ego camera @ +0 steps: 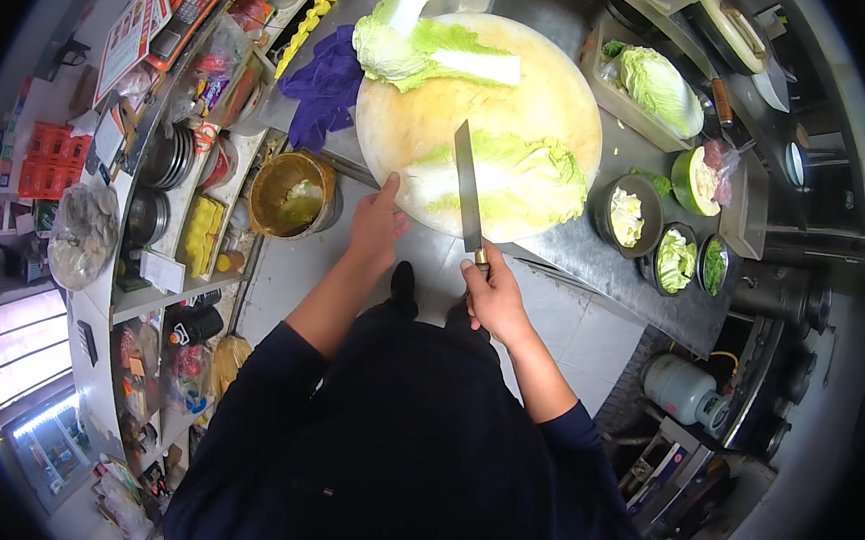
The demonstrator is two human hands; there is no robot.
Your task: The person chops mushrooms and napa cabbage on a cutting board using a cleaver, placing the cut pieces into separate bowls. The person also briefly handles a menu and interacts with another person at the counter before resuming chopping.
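Observation:
My right hand (500, 296) grips the handle of a cleaver (468, 190), whose blade points away from me over napa cabbage leaves (537, 176). These lie flat along the near side of a round cutting board (558, 91), white stem end to the left. Whether the blade touches the leaves I cannot tell. At the board's near left edge is my left hand (379, 225), holding nothing, its fingers apart close to the stem end. More napa cabbage leaves (391, 53) rest on the far left of the board, partly overhanging its rim.
Left of the board lies a purple cloth (325, 86); below it on the floor stands a waste bucket (260, 205). On the metal counter (583, 269) to the right are bowls of cut cabbage (626, 217) and greens (715, 263). A plastic bin (631, 118) holds a whole cabbage (659, 90).

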